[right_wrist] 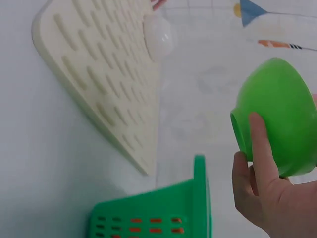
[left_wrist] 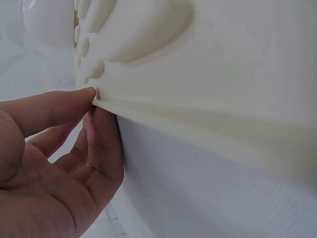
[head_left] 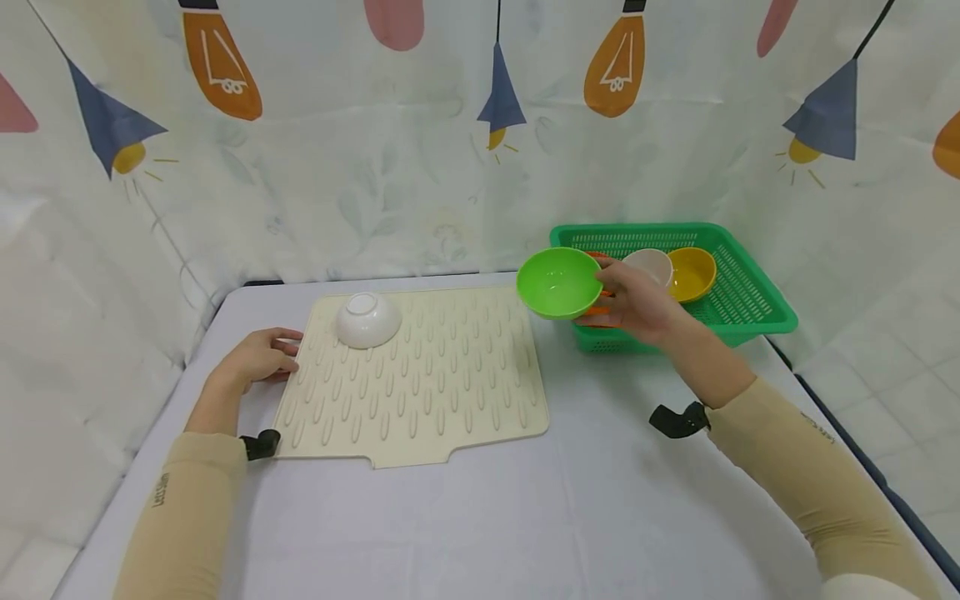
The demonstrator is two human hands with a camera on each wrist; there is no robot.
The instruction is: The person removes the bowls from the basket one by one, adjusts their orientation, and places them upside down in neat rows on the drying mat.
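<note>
My right hand point(head_left: 637, 302) grips a bright green bowl point(head_left: 557, 285) by its side, holding it up in front of the basket with its inside towards the head camera. The right wrist view shows the fingers around the foot and outer wall of that bowl point(right_wrist: 282, 119). At the left, my left hand point(head_left: 258, 358) pinches the edge of a cream ridged drying mat point(head_left: 438, 375), thumb point(left_wrist: 74, 101) on top and fingers underneath. A white bowl point(head_left: 367, 325) lies upside down at the mat's far left corner.
A green plastic basket point(head_left: 757, 304) stands at the table's back right. Inside are a white bowl point(head_left: 649, 265), a yellow bowl point(head_left: 692, 275) and something orange, partly hidden by the right hand. A printed curtain point(head_left: 435, 192) hangs behind the white-covered table point(head_left: 510, 525).
</note>
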